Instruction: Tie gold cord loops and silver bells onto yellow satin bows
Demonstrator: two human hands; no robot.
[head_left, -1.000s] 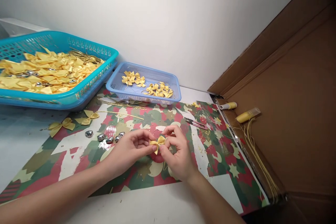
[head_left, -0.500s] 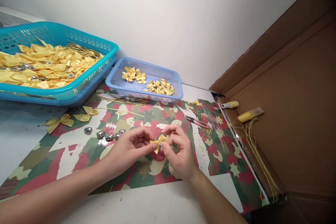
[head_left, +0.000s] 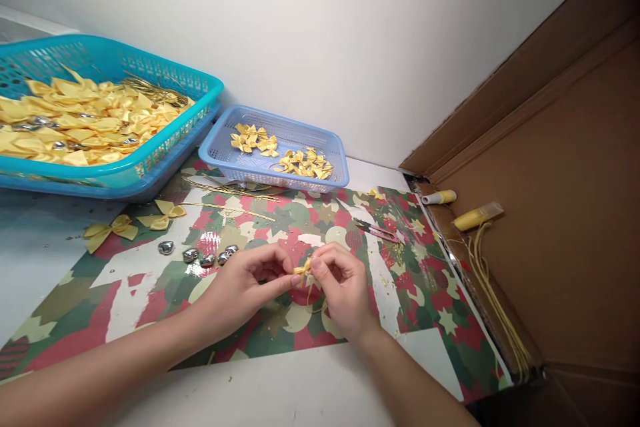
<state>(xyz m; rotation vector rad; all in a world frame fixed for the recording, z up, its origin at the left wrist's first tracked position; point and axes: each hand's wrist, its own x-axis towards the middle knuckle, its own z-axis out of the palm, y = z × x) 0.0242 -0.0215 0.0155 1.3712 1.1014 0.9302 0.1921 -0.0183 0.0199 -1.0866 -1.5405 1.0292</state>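
Observation:
Between my two hands is a small yellow ribbon bow (head_left: 302,269), held just above the patterned paper. My left hand (head_left: 257,278) pinches its left side between thumb and fingertips. On the other side, the thumb and forefinger of my right hand (head_left: 345,287) close on it and cover part of the ribbon. A thin gold cord (head_left: 315,310) hangs in a loop below the right fingers. Left of my left hand lie several silver heart-shaped beads (head_left: 191,255). Two larger yellow bows (head_left: 111,232) rest farther left.
A turquoise basket (head_left: 165,147) full of yellow bows stands at the back left, beside a blue basket (head_left: 273,175) with small bows. Pink-handled thread snips (head_left: 379,231) lie on the patterned paper (head_left: 280,340). Gold cords (head_left: 493,300) hang along the cardboard wall (head_left: 565,227) at right.
The right fingers have closed in over the bow's right side, and the bow now looks turned and more covered. The left hand keeps its pinch. The view has shifted slightly.

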